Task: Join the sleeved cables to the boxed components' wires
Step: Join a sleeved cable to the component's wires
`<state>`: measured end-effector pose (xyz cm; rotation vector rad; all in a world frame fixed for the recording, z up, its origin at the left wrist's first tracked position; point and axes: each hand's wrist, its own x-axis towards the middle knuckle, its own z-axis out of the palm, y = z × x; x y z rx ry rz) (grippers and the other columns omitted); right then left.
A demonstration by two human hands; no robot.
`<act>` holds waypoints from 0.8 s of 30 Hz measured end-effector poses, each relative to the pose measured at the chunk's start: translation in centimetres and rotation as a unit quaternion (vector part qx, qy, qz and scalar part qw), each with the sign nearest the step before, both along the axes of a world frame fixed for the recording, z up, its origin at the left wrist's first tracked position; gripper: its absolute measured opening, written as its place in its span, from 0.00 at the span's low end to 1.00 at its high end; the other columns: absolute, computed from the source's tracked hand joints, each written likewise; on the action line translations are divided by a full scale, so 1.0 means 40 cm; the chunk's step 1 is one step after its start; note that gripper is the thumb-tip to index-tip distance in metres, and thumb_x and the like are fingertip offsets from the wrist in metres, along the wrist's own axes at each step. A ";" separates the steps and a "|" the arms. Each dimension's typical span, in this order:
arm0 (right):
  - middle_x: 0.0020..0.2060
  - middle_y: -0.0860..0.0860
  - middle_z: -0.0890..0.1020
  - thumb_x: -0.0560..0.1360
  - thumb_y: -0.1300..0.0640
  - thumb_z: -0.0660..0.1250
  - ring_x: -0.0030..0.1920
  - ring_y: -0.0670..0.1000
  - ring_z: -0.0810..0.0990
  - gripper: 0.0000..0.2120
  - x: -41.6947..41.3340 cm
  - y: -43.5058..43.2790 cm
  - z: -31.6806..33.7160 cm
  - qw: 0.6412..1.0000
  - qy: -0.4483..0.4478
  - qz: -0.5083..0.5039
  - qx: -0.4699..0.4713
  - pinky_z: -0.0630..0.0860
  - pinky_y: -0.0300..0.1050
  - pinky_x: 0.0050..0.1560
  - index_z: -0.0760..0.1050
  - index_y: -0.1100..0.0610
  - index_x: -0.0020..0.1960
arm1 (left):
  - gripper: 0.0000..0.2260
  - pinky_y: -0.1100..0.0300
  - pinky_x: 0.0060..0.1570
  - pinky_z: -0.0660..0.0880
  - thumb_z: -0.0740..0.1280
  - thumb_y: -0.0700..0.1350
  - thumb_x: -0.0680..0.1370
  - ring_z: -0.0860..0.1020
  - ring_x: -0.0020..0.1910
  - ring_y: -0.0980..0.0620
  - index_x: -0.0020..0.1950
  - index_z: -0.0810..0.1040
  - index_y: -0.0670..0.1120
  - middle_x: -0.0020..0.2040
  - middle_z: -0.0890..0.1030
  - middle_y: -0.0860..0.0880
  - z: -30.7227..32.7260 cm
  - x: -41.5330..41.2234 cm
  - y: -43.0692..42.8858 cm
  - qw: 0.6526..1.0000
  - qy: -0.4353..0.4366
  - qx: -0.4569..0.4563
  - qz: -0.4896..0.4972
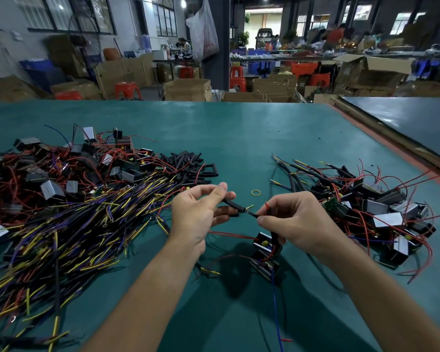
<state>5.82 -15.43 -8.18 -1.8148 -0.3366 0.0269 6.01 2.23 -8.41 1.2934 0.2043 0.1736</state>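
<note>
The left hand (198, 214) is pinching a black sleeved cable (233, 205) between thumb and fingers. The right hand (297, 222) is pinching a thin wire (252, 213) at its fingertips. The two ends are meeting in the small gap between the hands, over the near middle of the green table (252, 128). A black boxed component (264, 250) is sitting just under the right hand, and a blue wire (277, 313) is trailing from it toward the near edge. A yellow rubber band (256, 192) is lying just beyond the hands. Short black tubes (188, 166) are lying heaped farther out to the left. A tangle of yellow, purple and black cables (61, 224) is spreading toward the left edge, with more boxes and red wires (61, 168) behind it. Another pile of boxes (379, 212) is lying toward the right edge.
</note>
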 end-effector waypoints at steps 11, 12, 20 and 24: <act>0.23 0.50 0.75 0.71 0.69 0.72 0.22 0.47 0.69 0.11 0.001 0.003 -0.004 1.000 -0.010 -0.001 -0.006 0.67 0.38 0.24 0.81 0.57 0.33 | 0.04 0.64 0.25 0.75 0.72 0.42 0.75 0.83 0.28 0.51 0.42 0.78 0.43 0.38 0.86 0.48 0.006 -0.006 0.000 0.994 -0.077 0.075 0.015; 0.23 0.49 0.75 0.71 0.69 0.72 0.22 0.47 0.68 0.11 0.001 0.002 -0.004 1.000 -0.011 -0.002 -0.005 0.67 0.38 0.24 0.81 0.57 0.34 | 0.05 0.64 0.26 0.75 0.73 0.42 0.75 0.83 0.29 0.50 0.42 0.79 0.45 0.38 0.86 0.48 0.004 -0.006 0.001 0.991 -0.090 0.098 0.020; 0.23 0.51 0.76 0.71 0.71 0.72 0.21 0.46 0.69 0.10 0.007 -0.004 -0.006 1.000 0.009 -0.008 0.023 0.68 0.35 0.23 0.81 0.60 0.35 | 0.05 0.63 0.28 0.77 0.75 0.38 0.72 0.83 0.30 0.49 0.42 0.79 0.42 0.34 0.85 0.45 0.003 -0.003 -0.002 0.986 -0.109 0.127 -0.021; 0.25 0.53 0.78 0.71 0.70 0.72 0.22 0.45 0.70 0.10 0.007 -0.005 -0.008 0.999 0.025 0.006 0.033 0.69 0.36 0.24 0.82 0.59 0.35 | 0.08 0.64 0.28 0.78 0.74 0.35 0.71 0.84 0.32 0.49 0.45 0.78 0.40 0.37 0.85 0.42 0.005 -0.008 -0.002 0.994 -0.061 0.059 -0.070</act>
